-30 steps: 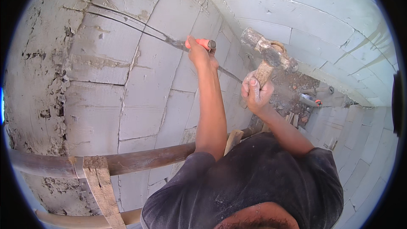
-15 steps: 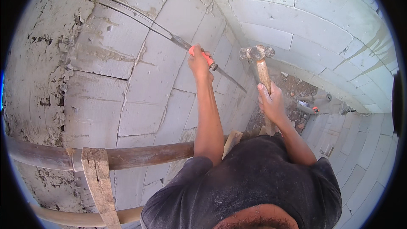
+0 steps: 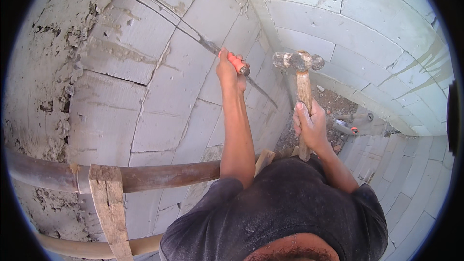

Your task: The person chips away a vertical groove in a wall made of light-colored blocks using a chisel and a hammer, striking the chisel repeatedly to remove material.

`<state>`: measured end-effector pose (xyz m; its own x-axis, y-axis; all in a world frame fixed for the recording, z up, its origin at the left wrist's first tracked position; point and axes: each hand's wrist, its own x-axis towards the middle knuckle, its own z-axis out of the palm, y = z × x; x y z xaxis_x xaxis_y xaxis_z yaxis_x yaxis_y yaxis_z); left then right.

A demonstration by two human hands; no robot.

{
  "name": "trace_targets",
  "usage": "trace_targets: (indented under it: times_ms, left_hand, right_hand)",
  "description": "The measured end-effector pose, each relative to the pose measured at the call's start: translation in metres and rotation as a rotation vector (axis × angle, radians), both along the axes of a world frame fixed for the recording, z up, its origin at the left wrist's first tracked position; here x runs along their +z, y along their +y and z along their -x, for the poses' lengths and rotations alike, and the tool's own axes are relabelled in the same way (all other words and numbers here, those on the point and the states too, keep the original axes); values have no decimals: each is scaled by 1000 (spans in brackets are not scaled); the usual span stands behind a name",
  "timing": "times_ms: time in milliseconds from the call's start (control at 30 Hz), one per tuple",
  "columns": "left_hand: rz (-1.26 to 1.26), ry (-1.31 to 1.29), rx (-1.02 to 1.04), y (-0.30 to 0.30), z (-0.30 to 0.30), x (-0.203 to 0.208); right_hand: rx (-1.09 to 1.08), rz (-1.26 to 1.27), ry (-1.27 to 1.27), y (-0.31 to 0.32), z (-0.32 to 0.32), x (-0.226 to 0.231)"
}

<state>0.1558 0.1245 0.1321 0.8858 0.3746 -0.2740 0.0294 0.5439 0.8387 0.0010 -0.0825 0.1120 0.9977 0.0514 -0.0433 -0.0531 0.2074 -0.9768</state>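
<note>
A pale grey block wall (image 3: 145,92) fills the view. The right hand (image 3: 311,125) clenches a wooden-handled steel hammer (image 3: 302,87) upright, apart from the wall – the left hand (image 3: 229,70) grips an orange-handled metal chisel (image 3: 227,58) against it.

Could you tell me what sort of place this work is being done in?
It looks like a building site, probably an unfinished room. Bare grey block walls meet at a corner, rubble lies on the floor below, and rough poles form a scaffold. The left hand holds a chisel, the right hand a hammer.
</note>
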Motion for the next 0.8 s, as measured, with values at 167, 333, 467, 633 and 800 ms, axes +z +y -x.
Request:
trace_targets:
  times_ms: [167, 333, 467, 633, 800]
  left_hand:
    - [20, -82, -24, -3, -2, 6]
    - [129, -114, -75, 4, -6, 7]
    - [159, -140, -105, -6, -11, 11]
    - [244, -97, -94, 2, -8, 3]
    - [266, -156, -182, -6, -15, 17]
  right_hand:
    - [-18, 40, 32, -2, 2, 2]
    - [-169, -66, -481, 11, -4, 0]
    - [-338, -423, -612, 42, -38, -16]
    - [-70, 312, -299, 33, -35, -23]
    - [-228, 205, -534, 41, -50, -37]
